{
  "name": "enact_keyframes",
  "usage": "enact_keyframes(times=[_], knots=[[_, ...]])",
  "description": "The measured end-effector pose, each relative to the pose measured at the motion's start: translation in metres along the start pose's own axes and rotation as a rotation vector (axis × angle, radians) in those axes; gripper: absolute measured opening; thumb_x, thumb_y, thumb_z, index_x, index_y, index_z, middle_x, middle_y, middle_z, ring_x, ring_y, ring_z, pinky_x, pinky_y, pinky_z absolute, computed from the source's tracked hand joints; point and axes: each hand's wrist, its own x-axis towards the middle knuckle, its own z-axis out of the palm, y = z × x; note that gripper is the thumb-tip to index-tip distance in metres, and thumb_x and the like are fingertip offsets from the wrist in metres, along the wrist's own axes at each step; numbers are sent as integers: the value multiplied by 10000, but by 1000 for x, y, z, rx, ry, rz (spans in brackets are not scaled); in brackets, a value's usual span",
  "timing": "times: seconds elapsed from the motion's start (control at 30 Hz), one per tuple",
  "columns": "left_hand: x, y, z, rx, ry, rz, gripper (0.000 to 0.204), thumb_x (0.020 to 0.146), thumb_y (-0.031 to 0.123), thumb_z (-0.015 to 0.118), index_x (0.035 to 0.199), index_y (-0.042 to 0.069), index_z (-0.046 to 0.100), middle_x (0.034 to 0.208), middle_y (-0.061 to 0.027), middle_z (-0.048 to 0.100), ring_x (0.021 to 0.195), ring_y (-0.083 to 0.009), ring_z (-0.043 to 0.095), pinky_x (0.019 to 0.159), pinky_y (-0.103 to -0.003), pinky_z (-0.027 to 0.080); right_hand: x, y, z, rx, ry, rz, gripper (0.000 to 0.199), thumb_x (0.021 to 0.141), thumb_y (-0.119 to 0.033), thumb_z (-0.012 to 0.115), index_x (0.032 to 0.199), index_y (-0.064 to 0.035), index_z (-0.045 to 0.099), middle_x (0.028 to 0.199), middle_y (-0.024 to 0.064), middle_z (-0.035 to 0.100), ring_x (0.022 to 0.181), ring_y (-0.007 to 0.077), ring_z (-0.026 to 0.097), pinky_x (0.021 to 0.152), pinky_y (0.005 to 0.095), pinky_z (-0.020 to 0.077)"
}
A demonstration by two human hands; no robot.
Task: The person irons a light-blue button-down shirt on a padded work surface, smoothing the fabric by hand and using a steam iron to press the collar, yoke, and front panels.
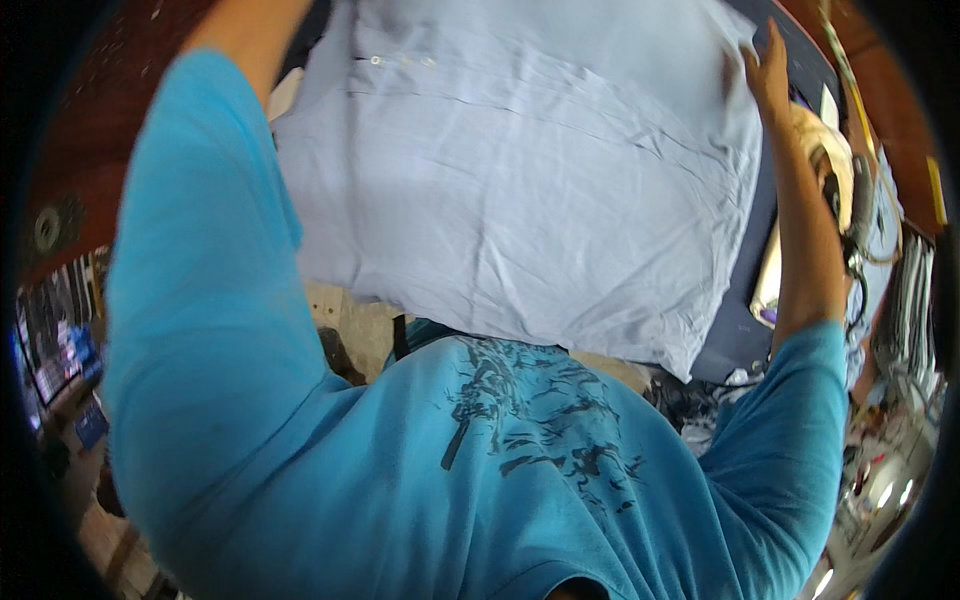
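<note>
A pale blue buttoned shirt (520,200) lies spread over a dark-covered work surface (735,330), its lower edge hanging close to my body. Creases run across the cloth, and a few small white buttons (376,61) show near its upper left. My right hand (766,80) is at the shirt's upper right edge, fingers stretched out and slightly blurred; whether it presses on the cloth is hard to tell. On the other side my left forearm (250,40) reaches up past the shirt's left edge, and the hand itself lies beyond the top of the view.
Right of the shirt are a cream-coloured item (815,135) and a dark curved handle with a cord (860,200), perhaps an iron. A yellowish cord (855,85) runs down there. Stacked garments (908,300) stand at the far right. Cluttered shelves (60,320) are at the left.
</note>
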Motion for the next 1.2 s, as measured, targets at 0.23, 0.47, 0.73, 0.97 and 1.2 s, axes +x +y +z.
enact_keyframes(times=[0.23,0.47,0.73,0.97,1.2], knots=[[-286,12,-94,2,267,174,427,891,154,558,1277,0,463,1275,-155,501,1166,-259,499,964,-361,393,-196,-141,-104,75,-283,543,486,910,-201,562,1307,44,425,1310,211,475,1220,294,456,1029,353,336],[-561,-77,-11,-929,590,-950,483,911,273,569,1296,29,406,1249,-97,470,1133,-195,446,902,-283,384,-323,-191,-142,-266,-325,765,516,845,-349,631,1058,111,534,1036,252,562,966,332,541,834,403,429],[-530,-45,-60,-232,489,-896,238,880,287,611,866,56,553,732,-28,553,601,-122,474,603,-286,406,-319,-191,-142,-159,-110,696,351,906,-187,553,1161,39,472,727,121,529,656,213,451,614,330,404],[-480,-22,-71,412,616,-575,405,870,442,552,1101,110,577,1080,-92,590,987,-278,566,831,-440,427,-316,-236,-158,4,-174,752,477,884,-107,549,1345,-101,426,858,94,579,687,151,506,635,288,430],[-380,-30,-72,361,140,-742,599,828,573,517,1211,113,540,1209,-106,553,1109,-310,525,911,-494,399,-303,-226,-174,-3,-164,860,230,871,-95,548,1090,-43,595,772,195,631,622,273,576,648,344,468]])
